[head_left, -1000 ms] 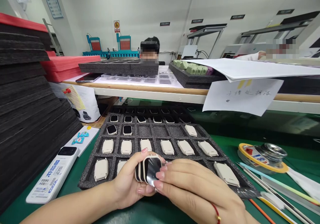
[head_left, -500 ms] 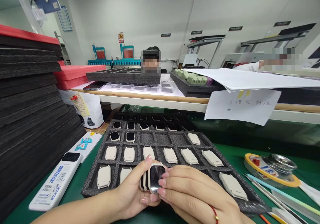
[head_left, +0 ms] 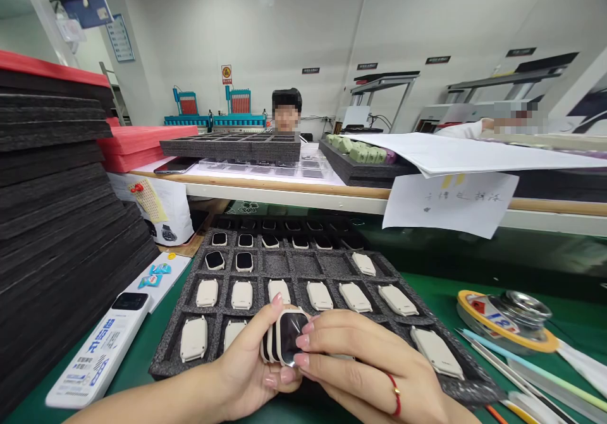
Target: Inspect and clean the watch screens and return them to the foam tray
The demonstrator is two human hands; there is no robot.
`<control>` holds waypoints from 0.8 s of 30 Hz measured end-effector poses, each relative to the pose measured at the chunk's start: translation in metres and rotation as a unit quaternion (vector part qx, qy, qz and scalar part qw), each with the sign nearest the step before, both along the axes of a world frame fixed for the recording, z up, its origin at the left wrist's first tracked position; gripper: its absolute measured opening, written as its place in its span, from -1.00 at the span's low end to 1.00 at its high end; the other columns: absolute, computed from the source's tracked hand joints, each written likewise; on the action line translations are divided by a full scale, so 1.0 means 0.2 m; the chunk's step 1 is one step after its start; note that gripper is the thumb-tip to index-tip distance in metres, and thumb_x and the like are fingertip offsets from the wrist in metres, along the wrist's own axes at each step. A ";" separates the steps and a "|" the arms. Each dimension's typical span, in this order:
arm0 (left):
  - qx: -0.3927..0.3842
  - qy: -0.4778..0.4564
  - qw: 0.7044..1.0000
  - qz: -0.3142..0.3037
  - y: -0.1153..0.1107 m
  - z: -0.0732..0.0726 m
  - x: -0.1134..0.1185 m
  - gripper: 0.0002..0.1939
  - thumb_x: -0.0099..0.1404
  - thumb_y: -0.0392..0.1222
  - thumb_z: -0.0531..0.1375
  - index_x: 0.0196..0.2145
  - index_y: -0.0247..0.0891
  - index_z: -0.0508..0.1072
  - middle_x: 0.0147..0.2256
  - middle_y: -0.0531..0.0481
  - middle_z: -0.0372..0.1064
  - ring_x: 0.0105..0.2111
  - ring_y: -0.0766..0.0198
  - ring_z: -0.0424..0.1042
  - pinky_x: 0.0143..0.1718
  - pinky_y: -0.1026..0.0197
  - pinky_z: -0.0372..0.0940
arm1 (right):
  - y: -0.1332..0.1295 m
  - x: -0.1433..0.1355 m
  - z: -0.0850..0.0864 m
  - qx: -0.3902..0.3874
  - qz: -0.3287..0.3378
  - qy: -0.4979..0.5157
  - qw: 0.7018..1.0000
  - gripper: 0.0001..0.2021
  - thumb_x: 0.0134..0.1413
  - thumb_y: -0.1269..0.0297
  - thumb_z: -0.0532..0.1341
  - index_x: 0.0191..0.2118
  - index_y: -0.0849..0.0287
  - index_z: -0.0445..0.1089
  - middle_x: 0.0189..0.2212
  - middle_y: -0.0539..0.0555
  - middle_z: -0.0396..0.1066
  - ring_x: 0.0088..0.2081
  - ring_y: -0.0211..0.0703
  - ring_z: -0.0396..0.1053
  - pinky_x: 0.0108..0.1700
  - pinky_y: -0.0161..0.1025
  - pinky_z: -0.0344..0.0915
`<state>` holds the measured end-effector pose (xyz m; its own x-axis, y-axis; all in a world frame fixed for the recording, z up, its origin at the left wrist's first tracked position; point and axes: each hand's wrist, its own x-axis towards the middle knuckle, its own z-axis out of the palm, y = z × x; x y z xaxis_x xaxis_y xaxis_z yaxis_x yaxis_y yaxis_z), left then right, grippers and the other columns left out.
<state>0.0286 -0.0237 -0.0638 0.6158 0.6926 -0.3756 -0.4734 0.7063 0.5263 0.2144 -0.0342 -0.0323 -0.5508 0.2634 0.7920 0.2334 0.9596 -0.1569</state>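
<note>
A small stack of cream smartwatch cases [head_left: 286, 339] with dark glass faces is pinched in my left hand [head_left: 253, 351], thumb on top and fingers below. My right hand [head_left: 365, 354] closes on the stack's right side, its fingertips on the front watch's screen edge. Its thumb is hidden. Under both hands lies a grey foam tray [head_left: 165, 351] with square pockets. Nearer rows hold cream watch cases [head_left: 193, 339] lying back side up; farther rows hold watches [head_left: 245, 261] with dark screens up. Several pockets in the middle row have nothing in them.
Tall black foam sheets [head_left: 71, 222] stand at left. A white boxed device [head_left: 97, 348] lies beside the tray. At right are a yellow tape roll [head_left: 507, 323] and several pen-like tools [head_left: 531, 373]. A shelf [head_left: 284, 199] crosses behind, with a person [head_left: 286, 105] beyond it.
The view has shifted slightly. Both hands keep the watch stack over the tray in nearly the same pose, with the front watch's face turned a little.
</note>
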 end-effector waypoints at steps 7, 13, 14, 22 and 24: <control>0.071 0.006 0.997 -0.006 -0.01 -0.01 0.01 -0.42 0.00 0.27 0.40 -0.41 -0.37 0.44 -0.63 0.13 0.22 -0.73 0.58 0.07 -0.71 0.46 -0.25 | -0.02 -0.02 -0.01 -0.037 -0.069 -0.016 0.997 -0.65 0.18 0.33 0.32 0.08 0.21 0.40 -0.29 0.14 0.54 -0.25 -0.11 0.47 -0.17 -0.13 0.49; 0.112 0.021 0.993 0.034 -0.02 -0.01 0.03 -0.46 0.00 0.20 0.44 -0.33 -0.33 0.43 -0.53 0.10 0.34 -0.69 0.59 0.08 -0.69 0.48 -0.19 | -0.03 -0.06 -0.05 -0.173 -0.102 0.016 0.979 -0.50 0.10 0.25 0.38 0.14 0.09 0.29 -0.39 -0.01 0.36 -0.36 -0.19 0.36 -0.28 -0.24 0.40; 0.093 0.021 0.994 0.045 -0.02 -0.01 0.03 -0.45 -0.02 0.19 0.45 -0.34 -0.33 0.42 -0.54 0.10 0.33 -0.69 0.59 0.06 -0.69 0.48 -0.18 | -0.03 -0.06 -0.05 -0.185 -0.097 0.030 0.978 -0.52 0.08 0.30 0.39 0.11 0.08 0.30 -0.37 -0.01 0.38 -0.33 -0.19 0.37 -0.24 -0.24 0.40; 0.029 0.045 0.997 0.060 -0.01 0.00 0.01 -0.38 -0.11 0.17 0.50 -0.28 -0.38 0.49 -0.44 -0.05 0.47 -0.70 0.60 0.10 -0.71 0.48 -0.15 | 0.01 -0.03 -0.06 -0.183 -0.084 0.034 0.979 -0.41 0.01 0.44 0.39 0.16 0.07 0.25 -0.09 0.09 0.46 -0.10 -0.12 0.42 -0.03 -0.20 0.37; 0.027 0.042 0.997 0.054 -0.01 0.00 0.01 -0.37 -0.11 0.16 0.50 -0.26 -0.38 0.49 -0.43 -0.07 0.48 -0.70 0.59 0.12 -0.71 0.49 -0.15 | 0.00 -0.03 -0.06 -0.192 -0.074 0.022 0.978 -0.36 0.04 0.45 0.37 0.22 0.07 0.19 -0.04 0.11 0.44 -0.07 -0.12 0.42 0.00 -0.20 0.38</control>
<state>0.0301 -0.0259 -0.0641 0.5043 0.7739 -0.3831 -0.4970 0.6229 0.6041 0.2080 -0.0344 -0.0440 -0.4513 0.6200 0.6418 0.3497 0.7846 -0.5120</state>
